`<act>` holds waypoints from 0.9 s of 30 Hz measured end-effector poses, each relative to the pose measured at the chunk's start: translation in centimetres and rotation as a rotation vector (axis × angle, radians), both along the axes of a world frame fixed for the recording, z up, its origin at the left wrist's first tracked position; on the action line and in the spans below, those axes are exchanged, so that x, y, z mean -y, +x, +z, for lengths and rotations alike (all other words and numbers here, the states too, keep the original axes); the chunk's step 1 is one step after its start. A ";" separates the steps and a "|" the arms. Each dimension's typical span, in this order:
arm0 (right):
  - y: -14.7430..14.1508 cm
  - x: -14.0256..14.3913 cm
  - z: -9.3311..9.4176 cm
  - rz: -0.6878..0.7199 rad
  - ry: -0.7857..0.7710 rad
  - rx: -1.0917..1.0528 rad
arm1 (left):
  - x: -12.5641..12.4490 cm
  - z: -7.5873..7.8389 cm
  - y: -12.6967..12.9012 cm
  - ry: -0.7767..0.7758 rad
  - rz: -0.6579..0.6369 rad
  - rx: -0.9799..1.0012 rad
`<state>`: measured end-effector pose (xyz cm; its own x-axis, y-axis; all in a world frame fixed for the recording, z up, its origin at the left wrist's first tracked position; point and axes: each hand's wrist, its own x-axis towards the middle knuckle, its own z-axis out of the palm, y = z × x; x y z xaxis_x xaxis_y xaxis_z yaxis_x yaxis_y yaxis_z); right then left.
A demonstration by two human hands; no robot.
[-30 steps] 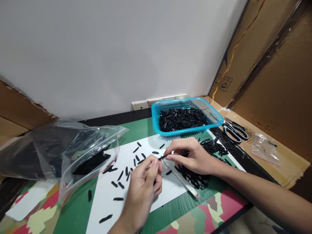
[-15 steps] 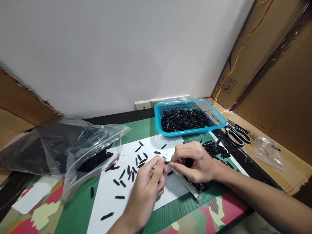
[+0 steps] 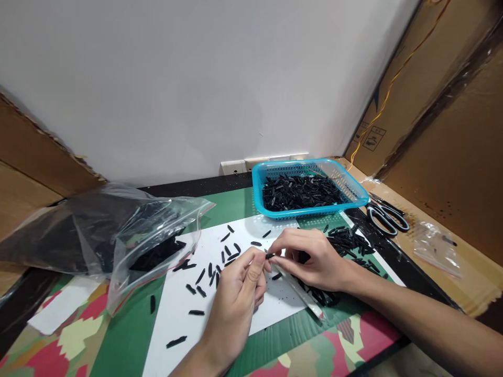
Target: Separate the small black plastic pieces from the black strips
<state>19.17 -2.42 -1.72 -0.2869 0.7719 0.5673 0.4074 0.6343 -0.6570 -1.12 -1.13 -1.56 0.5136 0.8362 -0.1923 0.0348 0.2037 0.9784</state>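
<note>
My left hand (image 3: 239, 293) is closed, its thumb and forefinger pinching a small black strip (image 3: 269, 256). From the other side, my right hand (image 3: 312, 257) has thumb and forefinger at the strip's right end, so the piece sits between both hands above the white sheet (image 3: 173, 314). What the strip is made of, I cannot tell. Under my right hand lies a long, narrow, pale stick (image 3: 308, 302), partly hidden. Several similar black strips (image 3: 196, 312) are scattered on the sheet left of my hands. A heap of them (image 3: 348, 241) lies beyond my right wrist.
A blue perforated basket (image 3: 310, 213) full of black strips stands at the back. On the left, a large clear zip bag (image 3: 157, 225) holds dark pieces. Scissors (image 3: 387, 220) and a small plastic bag (image 3: 436, 251) lie right. Cardboard walls (image 3: 440, 131) flank the table.
The view has shifted slightly, so the surroundings sit a little further right. My right fingertips have moved closer to my left ones, covering more of the black strip.
</note>
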 end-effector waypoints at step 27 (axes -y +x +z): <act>0.3 0.3 1.7 -0.130 0.183 0.172 | 0.0 0.6 0.0 -0.275 -0.049 0.164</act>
